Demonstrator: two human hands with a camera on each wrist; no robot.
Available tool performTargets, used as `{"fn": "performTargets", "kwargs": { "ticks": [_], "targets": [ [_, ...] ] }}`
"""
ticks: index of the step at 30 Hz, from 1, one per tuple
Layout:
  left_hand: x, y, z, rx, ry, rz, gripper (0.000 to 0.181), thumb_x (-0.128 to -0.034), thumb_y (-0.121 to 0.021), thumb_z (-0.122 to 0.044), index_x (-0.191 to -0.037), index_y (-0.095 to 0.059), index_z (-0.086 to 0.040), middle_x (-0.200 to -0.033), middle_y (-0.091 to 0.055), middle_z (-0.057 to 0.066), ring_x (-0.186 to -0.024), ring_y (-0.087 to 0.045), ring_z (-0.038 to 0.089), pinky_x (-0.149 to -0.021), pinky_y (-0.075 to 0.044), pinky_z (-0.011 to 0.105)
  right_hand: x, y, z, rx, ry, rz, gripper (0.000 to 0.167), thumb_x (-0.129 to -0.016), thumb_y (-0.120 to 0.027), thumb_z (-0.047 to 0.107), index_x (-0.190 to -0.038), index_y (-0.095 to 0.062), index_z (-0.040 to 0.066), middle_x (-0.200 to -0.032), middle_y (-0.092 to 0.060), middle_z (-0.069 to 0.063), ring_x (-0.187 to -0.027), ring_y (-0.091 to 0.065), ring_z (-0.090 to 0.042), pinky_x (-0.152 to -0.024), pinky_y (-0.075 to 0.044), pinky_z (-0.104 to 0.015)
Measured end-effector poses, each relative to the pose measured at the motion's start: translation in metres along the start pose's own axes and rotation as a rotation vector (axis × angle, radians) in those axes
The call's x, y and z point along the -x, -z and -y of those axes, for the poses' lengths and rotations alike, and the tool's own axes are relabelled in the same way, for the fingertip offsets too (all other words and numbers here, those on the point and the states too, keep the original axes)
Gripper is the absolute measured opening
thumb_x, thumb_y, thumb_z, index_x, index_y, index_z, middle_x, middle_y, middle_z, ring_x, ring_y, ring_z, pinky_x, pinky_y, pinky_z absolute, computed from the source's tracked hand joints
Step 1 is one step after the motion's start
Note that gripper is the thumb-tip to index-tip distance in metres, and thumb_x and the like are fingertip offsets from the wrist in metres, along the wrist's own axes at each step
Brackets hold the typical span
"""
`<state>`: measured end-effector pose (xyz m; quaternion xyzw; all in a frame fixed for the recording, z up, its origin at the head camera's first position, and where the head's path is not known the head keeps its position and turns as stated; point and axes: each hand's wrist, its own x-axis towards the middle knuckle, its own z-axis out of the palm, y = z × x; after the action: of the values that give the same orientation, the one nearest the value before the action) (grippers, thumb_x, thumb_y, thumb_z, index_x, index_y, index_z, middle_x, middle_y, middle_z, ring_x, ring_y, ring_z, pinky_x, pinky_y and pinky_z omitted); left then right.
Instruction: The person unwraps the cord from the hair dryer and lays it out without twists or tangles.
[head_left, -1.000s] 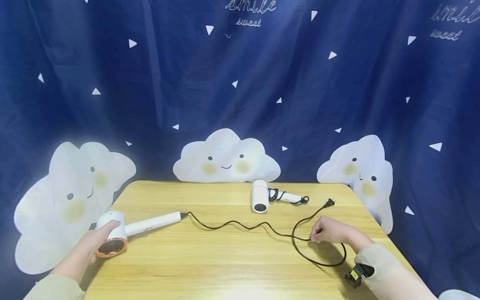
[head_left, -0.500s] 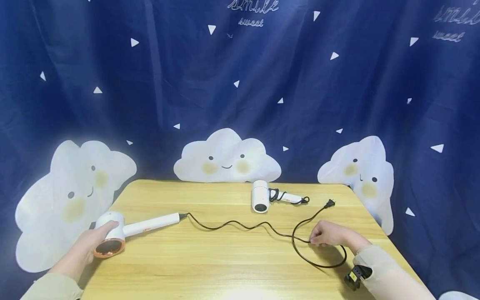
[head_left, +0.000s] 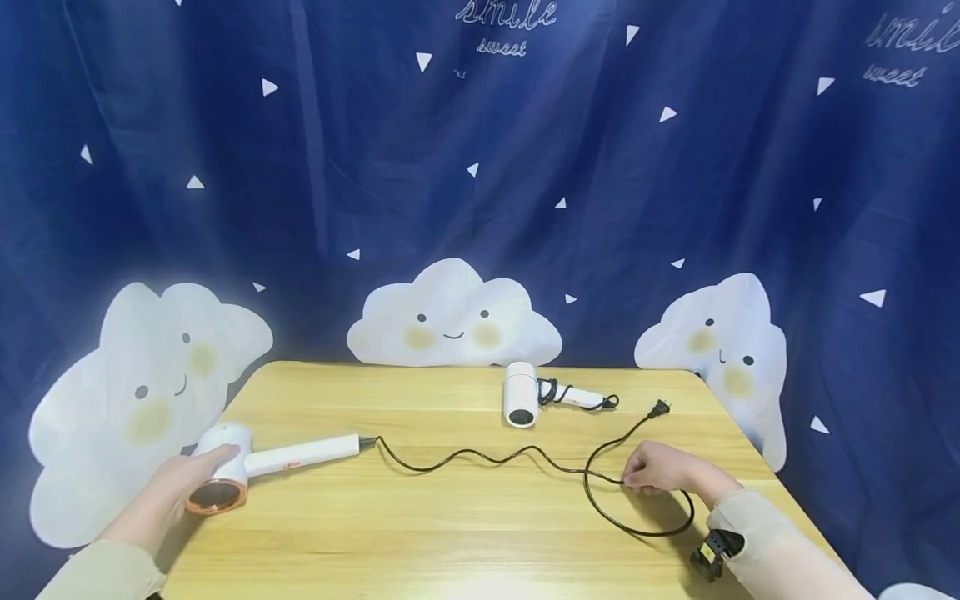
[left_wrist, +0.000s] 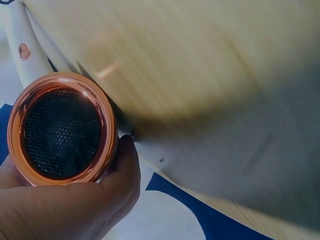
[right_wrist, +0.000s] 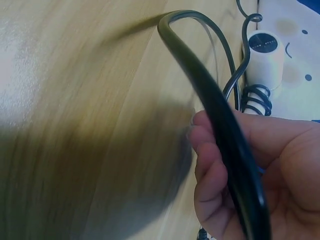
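Note:
At the table's left, my left hand [head_left: 168, 492] grips the head of a white hair dryer [head_left: 300, 456], thumb across its top. A copper-coloured ring surrounds the dark mesh grille [left_wrist: 62, 132] in the left wrist view. The dryer's handle points right, and from its end a black power cord [head_left: 468, 452] runs in waves across the table. My right hand [head_left: 660, 467] pinches that cord at the right, beside a loose loop. In the right wrist view the cord [right_wrist: 200, 82] arches close to the camera, over curled fingers [right_wrist: 210, 177]. Beyond the loop lies the two-pin plug [head_left: 659, 408].
Near the back edge of the wooden table [head_left: 420, 542] lies a second, smaller white hair dryer [head_left: 520, 392], its black cord wound around the handle. A dark blue curtain [head_left: 450, 167] with cloud faces hangs behind the table.
The held dryer has shifted slightly left, and its handle's cord end has swung a little nearer to me. My right hand stays almost still with the cord.

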<state>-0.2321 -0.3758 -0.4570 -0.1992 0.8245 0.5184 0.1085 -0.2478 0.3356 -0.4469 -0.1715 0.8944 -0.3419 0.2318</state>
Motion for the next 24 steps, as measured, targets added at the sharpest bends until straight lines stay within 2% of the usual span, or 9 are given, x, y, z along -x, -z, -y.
{"fn": "performTargets", "kwargs": {
  "ticks": [4, 7, 11, 13, 15, 20, 24],
  "targets": [
    [-0.002, 0.0, 0.0, -0.036, -0.02, -0.002, 0.091, -0.0952, -0.055, -0.049, -0.125, -0.026, 0.032, -0.101, -0.048, 0.034, -0.069, -0.062, 0.025, -0.062, -0.06, 0.039, -0.001, 0.0, -0.003, 0.059, -0.002, -0.042, 0.014, -0.095, -0.061, 0.0, -0.092, -0.074, 0.0, -0.057, -0.052, 0.002, -0.048, -0.039, -0.006, -0.049, -0.033, -0.019],
    [-0.002, 0.001, 0.0, -0.134, -0.038, -0.01, 0.095, -0.096, -0.051, -0.053, -0.127, -0.025, 0.033, -0.112, -0.043, 0.043, -0.085, -0.061, 0.036, -0.066, -0.057, 0.034, -0.002, 0.0, -0.006, 0.121, -0.001, -0.088, 0.012, -0.094, -0.063, 0.001, -0.092, -0.075, 0.002, -0.06, -0.056, 0.002, -0.05, -0.041, -0.006, -0.049, -0.036, -0.021],
    [0.001, 0.003, -0.004, -0.258, -0.065, -0.027, 0.098, -0.0971, -0.046, -0.055, -0.128, -0.022, 0.034, -0.122, -0.038, 0.048, -0.102, -0.052, 0.048, -0.067, -0.054, 0.033, -0.003, 0.0, -0.007, 0.183, 0.011, -0.137, 0.009, -0.092, -0.067, 0.004, -0.09, -0.076, 0.004, -0.074, -0.068, -0.001, -0.058, -0.047, -0.009, -0.055, -0.042, -0.025],
    [0.002, 0.003, -0.005, -0.28, -0.076, -0.042, 0.095, -0.0974, -0.046, -0.053, -0.127, -0.023, 0.035, -0.119, -0.039, 0.049, -0.101, -0.053, 0.049, -0.067, -0.055, 0.034, -0.005, 0.0, -0.006, 0.207, 0.022, -0.152, 0.009, -0.091, -0.069, 0.005, -0.088, -0.076, 0.004, -0.079, -0.07, -0.001, -0.062, -0.049, -0.01, -0.058, -0.043, -0.026],
    [0.001, 0.003, -0.007, -0.309, -0.088, -0.056, 0.092, -0.0977, -0.046, -0.05, -0.126, -0.025, 0.035, -0.118, -0.04, 0.049, -0.099, -0.054, 0.049, -0.073, -0.056, 0.039, -0.006, 0.0, -0.005, 0.22, 0.027, -0.162, 0.008, -0.091, -0.07, 0.007, -0.087, -0.077, 0.005, -0.082, -0.072, 0.0, -0.066, -0.052, -0.01, -0.062, -0.045, -0.027],
    [0.001, 0.002, -0.009, -0.38, -0.109, -0.075, 0.087, -0.099, -0.043, -0.047, -0.125, -0.028, 0.034, -0.122, -0.039, 0.051, -0.103, -0.05, 0.052, -0.087, -0.048, 0.049, -0.008, -0.002, -0.002, 0.245, 0.01, -0.183, 0.007, -0.091, -0.071, 0.009, -0.088, -0.077, 0.007, -0.085, -0.073, 0.0, -0.074, -0.057, -0.011, -0.068, -0.048, -0.033],
    [0.002, 0.001, -0.009, -0.391, -0.112, -0.071, 0.085, -0.0995, -0.041, -0.046, -0.124, -0.029, 0.035, -0.119, -0.04, 0.051, -0.102, -0.051, 0.052, -0.086, -0.049, 0.049, -0.011, -0.002, -0.001, 0.262, -0.014, -0.193, 0.007, -0.092, -0.07, 0.009, -0.089, -0.076, 0.008, -0.085, -0.072, 0.001, -0.074, -0.057, -0.01, -0.068, -0.049, -0.033]
  ]
}}
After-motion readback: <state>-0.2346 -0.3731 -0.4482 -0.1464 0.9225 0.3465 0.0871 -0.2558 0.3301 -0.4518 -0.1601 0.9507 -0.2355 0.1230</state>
